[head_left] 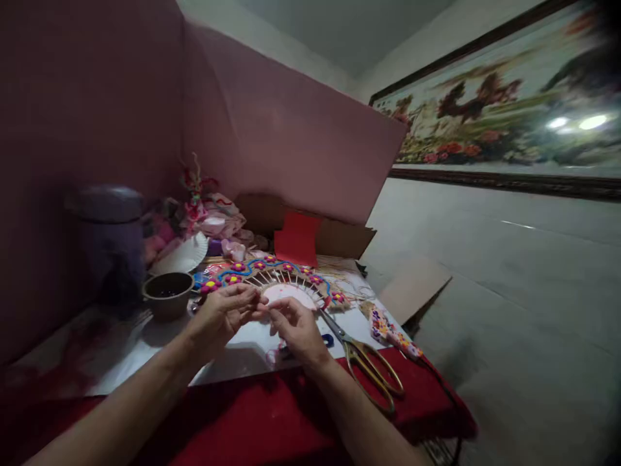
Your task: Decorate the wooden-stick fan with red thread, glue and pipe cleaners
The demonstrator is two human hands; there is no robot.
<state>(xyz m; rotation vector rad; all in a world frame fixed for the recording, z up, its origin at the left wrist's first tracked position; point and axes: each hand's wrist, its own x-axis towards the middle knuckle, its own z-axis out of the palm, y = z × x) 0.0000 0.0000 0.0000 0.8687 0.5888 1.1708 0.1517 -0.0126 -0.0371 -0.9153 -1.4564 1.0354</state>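
Observation:
My left hand (226,315) and my right hand (295,328) meet over the table, fingertips pinched together on something small that I cannot make out. Just beyond them lies a fan-shaped craft piece (272,275) with thin wooden sticks, a blue wavy border and pink flowers with yellow centres. A pink disc (291,294) sits at its centre. Gold-handled scissors (363,359) lie right of my right hand on the red cloth (272,414).
A dark bowl (167,292) and a purple lidded jar (111,243) stand at the left. A white paper plate (184,255), fabric scraps, a red card (297,238) and a cardboard box (339,236) sit behind. A decorated handle piece (391,333) lies at the right. Pink boards wall the back.

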